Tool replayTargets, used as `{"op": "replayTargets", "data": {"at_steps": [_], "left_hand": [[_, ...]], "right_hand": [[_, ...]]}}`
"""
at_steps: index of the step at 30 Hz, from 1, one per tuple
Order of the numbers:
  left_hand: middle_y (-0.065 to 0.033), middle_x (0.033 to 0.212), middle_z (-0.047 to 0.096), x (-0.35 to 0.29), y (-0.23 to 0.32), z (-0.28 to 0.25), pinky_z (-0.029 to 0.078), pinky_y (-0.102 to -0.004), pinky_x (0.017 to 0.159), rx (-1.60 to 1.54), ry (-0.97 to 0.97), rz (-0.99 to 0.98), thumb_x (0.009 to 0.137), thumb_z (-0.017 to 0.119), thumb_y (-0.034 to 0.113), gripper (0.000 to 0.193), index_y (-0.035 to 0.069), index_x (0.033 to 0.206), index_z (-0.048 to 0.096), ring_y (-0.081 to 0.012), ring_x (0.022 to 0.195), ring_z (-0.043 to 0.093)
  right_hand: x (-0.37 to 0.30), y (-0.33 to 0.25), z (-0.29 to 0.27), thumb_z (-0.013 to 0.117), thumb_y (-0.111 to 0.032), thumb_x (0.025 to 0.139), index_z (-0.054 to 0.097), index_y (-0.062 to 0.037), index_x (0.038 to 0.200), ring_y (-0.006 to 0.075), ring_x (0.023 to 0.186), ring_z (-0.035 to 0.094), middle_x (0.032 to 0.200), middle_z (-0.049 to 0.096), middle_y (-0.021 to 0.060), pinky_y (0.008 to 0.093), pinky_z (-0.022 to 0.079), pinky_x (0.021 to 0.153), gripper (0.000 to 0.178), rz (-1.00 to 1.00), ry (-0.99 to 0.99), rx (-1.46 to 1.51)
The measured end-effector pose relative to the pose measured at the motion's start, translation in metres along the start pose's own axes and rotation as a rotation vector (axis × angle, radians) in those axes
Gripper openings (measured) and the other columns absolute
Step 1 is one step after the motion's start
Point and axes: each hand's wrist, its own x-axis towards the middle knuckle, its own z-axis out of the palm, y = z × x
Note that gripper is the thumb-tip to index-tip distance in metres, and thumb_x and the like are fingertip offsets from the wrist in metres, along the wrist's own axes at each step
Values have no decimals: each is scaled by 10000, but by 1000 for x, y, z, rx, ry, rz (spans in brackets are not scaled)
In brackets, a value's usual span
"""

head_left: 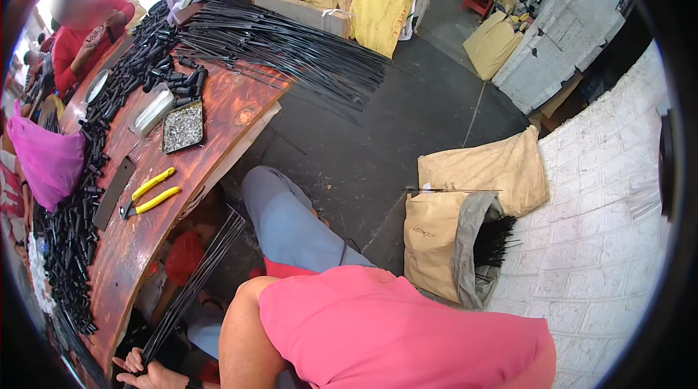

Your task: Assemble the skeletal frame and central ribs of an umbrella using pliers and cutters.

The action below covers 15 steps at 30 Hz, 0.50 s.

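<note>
At the lower left, beside and below the table edge, my left hand [154, 376] is closed around the lower end of a bundle of thin black rods [190, 283]. Some of its fingers stick out, and a dark band circles the wrist. The rods slant up and away beside the wooden table [211, 163], toward my bent knee. My right hand does not show. On the tabletop lie yellow-handled pliers [154, 191], a dark flat bar [114, 193] and a black tray [182, 127] of small metal pieces.
More long black rods [291, 47] overhang the table's far end. Black cylindrical parts [87, 142] are heaped along its left side, near a pink plastic bag [45, 156]. On my right, an open sack [432, 243] holds black rods. A person in red [87, 47] sits across the table.
</note>
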Motion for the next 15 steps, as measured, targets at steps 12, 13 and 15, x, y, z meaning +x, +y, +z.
{"op": "replayTargets", "data": {"at_steps": [12,13,15], "left_hand": [[8,613,281,6,13,-64,309,-276,561,-133,162,-59,968,551,353,449,-61,1143,543,-128,556,324],[27,582,278,3,4,-64,312,-271,560,-116,156,-90,964,552,364,441,-51,1112,553,-105,526,313],[38,567,275,-12,-4,-34,258,-252,470,-141,234,-41,952,583,369,452,-28,1169,580,-85,467,274]], "right_hand": [[31,5,-2,655,-106,913,684,59,988,182,726,635,799,662,117,283,485,612,184,100,-101,170],[30,8,-7,656,-105,912,683,62,987,180,724,634,794,661,116,282,484,611,185,129,-111,189],[38,13,0,658,-103,910,682,68,984,176,721,632,786,658,114,280,483,610,187,181,-164,261]]}}
